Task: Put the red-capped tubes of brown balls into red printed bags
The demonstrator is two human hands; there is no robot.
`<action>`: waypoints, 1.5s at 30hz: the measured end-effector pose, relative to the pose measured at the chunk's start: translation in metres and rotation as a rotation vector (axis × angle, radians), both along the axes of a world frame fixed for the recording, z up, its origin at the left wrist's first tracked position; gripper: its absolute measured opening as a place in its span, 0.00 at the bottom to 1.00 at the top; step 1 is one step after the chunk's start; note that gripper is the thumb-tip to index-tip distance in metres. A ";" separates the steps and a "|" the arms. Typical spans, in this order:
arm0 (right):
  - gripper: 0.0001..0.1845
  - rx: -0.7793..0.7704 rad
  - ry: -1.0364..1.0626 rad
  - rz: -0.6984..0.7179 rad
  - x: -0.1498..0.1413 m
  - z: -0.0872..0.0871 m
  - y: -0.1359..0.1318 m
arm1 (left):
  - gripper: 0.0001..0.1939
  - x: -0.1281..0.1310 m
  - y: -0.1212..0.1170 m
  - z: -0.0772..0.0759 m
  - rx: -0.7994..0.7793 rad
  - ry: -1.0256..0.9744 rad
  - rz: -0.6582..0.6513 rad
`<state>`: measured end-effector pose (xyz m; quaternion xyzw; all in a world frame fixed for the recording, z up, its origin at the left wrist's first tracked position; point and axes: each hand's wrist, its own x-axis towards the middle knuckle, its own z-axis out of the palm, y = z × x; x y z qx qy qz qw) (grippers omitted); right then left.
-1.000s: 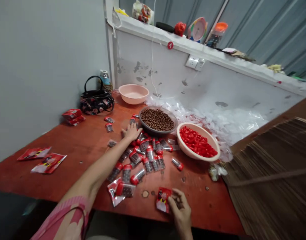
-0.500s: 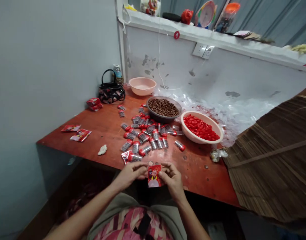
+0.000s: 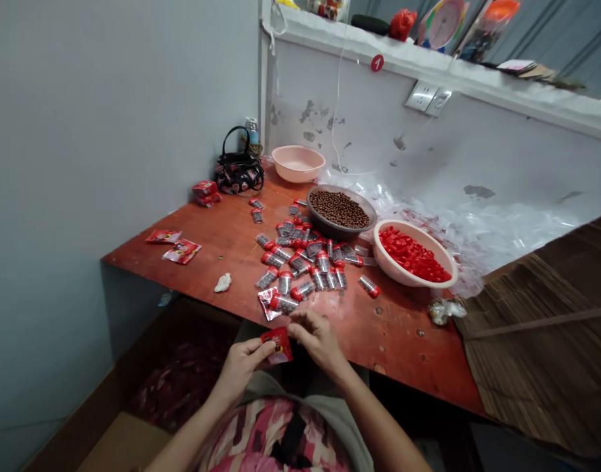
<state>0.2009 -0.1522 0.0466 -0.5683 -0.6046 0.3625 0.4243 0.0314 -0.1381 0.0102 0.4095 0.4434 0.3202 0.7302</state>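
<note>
Packet in left hand, tubes, bowls beyond

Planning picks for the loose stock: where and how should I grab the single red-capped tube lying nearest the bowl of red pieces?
I'd grip the tube mid-body, across its length, from above and the near side. It lies flat, apart from the pile, so both long sides look accessible; the bowl stands behind it.
</note>
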 end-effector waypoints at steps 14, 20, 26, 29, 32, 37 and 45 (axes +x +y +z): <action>0.17 0.167 -1.166 -0.081 0.034 -0.022 0.054 | 0.10 0.008 0.038 0.005 -0.171 -0.153 0.326; 0.10 0.005 -0.341 -0.320 0.047 -0.013 0.034 | 0.11 0.019 0.049 0.011 -0.203 -0.225 0.308; 0.13 -0.287 0.486 -0.216 0.011 -0.005 -0.018 | 0.08 0.035 0.055 0.012 -0.256 -0.347 0.320; 0.13 -0.302 0.409 -0.194 -0.004 -0.005 -0.032 | 0.08 0.044 0.056 0.014 -0.275 -0.395 0.331; 0.12 -0.285 0.268 -0.178 -0.010 -0.006 -0.035 | 0.07 0.053 0.056 0.014 -0.301 -0.431 0.332; 0.12 -0.250 0.140 -0.217 -0.005 -0.011 -0.028 | 0.06 0.063 0.053 0.015 -0.334 -0.456 0.355; 0.12 -0.236 0.175 -0.216 0.002 -0.014 -0.026 | 0.08 0.073 0.047 0.030 -0.206 -0.406 0.163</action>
